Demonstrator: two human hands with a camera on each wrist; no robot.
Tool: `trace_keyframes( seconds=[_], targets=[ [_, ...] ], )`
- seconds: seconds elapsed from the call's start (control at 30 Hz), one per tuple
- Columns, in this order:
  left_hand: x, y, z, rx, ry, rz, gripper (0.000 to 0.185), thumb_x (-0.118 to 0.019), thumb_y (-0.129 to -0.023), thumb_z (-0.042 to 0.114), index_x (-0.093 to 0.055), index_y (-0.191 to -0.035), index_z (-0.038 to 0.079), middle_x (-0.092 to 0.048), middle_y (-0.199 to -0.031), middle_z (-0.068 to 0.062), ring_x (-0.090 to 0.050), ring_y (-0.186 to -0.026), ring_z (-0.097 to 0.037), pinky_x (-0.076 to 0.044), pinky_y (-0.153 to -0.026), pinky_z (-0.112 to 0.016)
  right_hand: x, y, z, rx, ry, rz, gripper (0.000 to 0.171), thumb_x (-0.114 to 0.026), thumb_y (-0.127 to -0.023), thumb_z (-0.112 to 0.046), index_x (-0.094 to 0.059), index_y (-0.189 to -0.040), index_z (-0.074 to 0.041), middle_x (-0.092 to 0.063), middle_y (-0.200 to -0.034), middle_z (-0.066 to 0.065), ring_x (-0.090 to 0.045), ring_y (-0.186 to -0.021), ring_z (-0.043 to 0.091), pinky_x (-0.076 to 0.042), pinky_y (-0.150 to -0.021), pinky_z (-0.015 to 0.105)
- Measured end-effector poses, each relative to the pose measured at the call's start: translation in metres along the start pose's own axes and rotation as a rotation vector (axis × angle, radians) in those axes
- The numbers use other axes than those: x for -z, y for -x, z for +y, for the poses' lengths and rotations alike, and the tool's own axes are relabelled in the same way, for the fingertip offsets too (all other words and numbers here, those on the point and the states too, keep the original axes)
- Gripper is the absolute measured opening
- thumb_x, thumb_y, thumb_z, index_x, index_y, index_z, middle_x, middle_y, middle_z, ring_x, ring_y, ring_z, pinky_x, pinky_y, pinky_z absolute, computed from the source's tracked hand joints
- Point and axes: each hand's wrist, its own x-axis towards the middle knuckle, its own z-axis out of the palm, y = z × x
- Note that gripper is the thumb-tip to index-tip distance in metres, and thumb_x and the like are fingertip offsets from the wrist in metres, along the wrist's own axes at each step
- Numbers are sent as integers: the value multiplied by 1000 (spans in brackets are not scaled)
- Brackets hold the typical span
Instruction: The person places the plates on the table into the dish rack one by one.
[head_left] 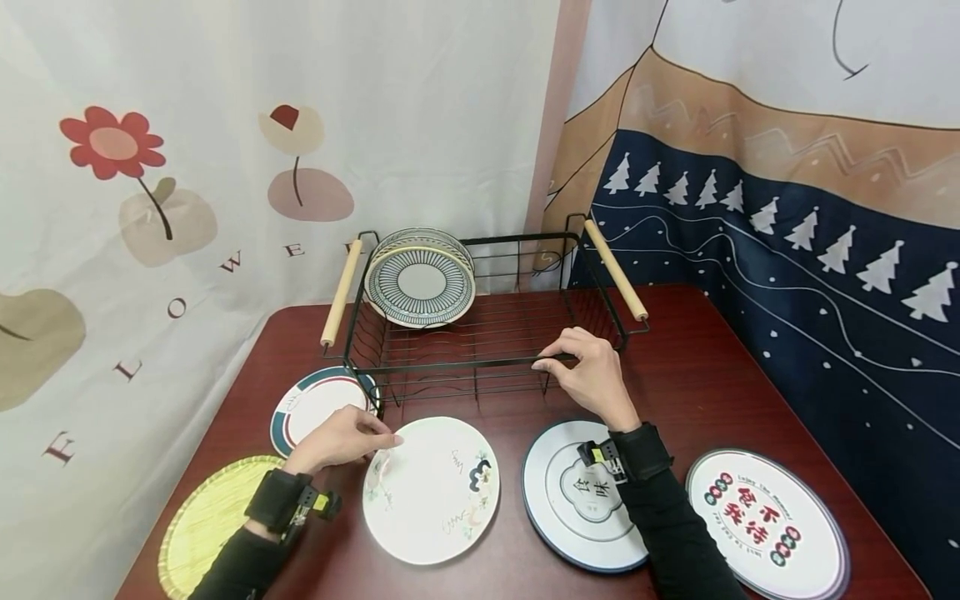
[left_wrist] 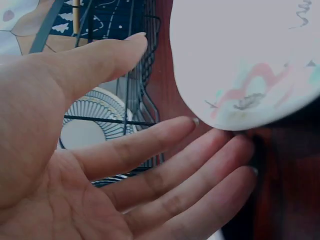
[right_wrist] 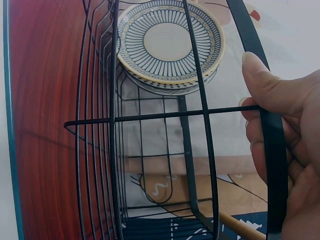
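My left hand (head_left: pixel 347 437) is at the upper left edge of a white plate (head_left: pixel 431 492) with small cartoon prints. In the left wrist view its fingers (left_wrist: pixel 170 200) are fairly straight, their tips right at the plate's rim, and the thumb stands well apart. With curled fingers my right hand (head_left: pixel 588 371) grips the front top rail of a black wire dish rack (head_left: pixel 480 363) with wooden handles. Several plates (right_wrist: pixel 170 42) with a blue radial pattern stand upright at the rack's left end.
A teal-rimmed plate (head_left: pixel 318 400) lies by the rack's left front corner, above a yellow woven-look plate (head_left: pixel 202 525). Under my right forearm is a blue-rimmed plate (head_left: pixel 555 500). Another plate with red characters (head_left: pixel 795 492) lies far right. Curtains hang behind the table.
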Motion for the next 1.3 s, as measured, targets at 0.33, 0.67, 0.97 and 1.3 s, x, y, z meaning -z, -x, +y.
trace_keyframes(
  seconds=[0.33,0.67,0.97,1.3],
  targets=[
    [-10,-3,-6,38,88,-39,26,-80,-88,24,-77,-101,2,-72,-86,-7,-70,-64,-17,-61,-59,-36,0,0,2,6,1,5,12,-89,-77,-21,-81,-87,-21,-65,-77,-8,-57,-72,13,-36,-58,21],
    [-15,-5,-8,34,92,-71,12,-78,-86,12,-75,-88,1,-68,-73,-6,-68,-57,-16,-60,-52,-36,-1,0,3,1,-7,4,12,-88,-77,-22,-81,-87,-20,-65,-77,-8,-60,-73,20,-36,-58,22],
    [-18,-8,-8,-34,21,-36,12,-76,-85,7,-71,-75,3,-63,-66,-3,-59,-51,-13,-54,-48,-32,0,-1,2,4,6,9,12,-89,-77,-23,-81,-86,-21,-66,-77,-9,-57,-73,9,-37,-58,22],
    [-25,-11,-6,3,-26,14,17,-75,-85,4,-67,-71,6,-58,-64,-2,-52,-52,-14,-44,-48,-27,1,1,1,0,15,4,12,-89,-77,-22,-81,-86,-22,-65,-77,-9,-55,-71,9,-38,-59,23]
  ],
)
